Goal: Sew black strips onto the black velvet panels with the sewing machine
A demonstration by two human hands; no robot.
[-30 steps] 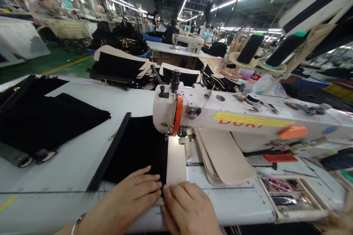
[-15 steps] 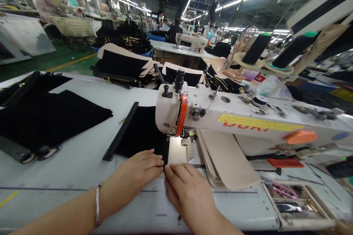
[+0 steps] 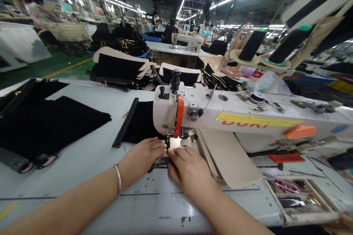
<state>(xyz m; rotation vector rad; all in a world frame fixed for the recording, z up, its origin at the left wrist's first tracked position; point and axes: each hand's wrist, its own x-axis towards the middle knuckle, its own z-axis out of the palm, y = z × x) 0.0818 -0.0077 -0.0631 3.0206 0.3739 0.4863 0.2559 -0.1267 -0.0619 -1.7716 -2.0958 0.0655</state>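
Note:
The sewing machine has a piece of black fabric under its needle area, with a dark strip along the fabric's left edge. My left hand lies flat on the fabric's near edge, fingers stretched toward the presser foot. Just right of the seam, my right hand rests with extended fingers on a pale beige piece beside the black fabric. The fingertips of both hands nearly meet in front of the needle. Beneath the machine arm lie several beige panels.
At left on the table lie black fabric pieces. A parts tray with scissors sits at right. Behind the machine are stacks of black and beige pieces and thread cones. People sit at other workstations farther back.
Both hands have moved forward, away from me, toward the needle. The black fabric and its strip have slid forward with them, farther under the machine head. The camera view has shifted slightly.

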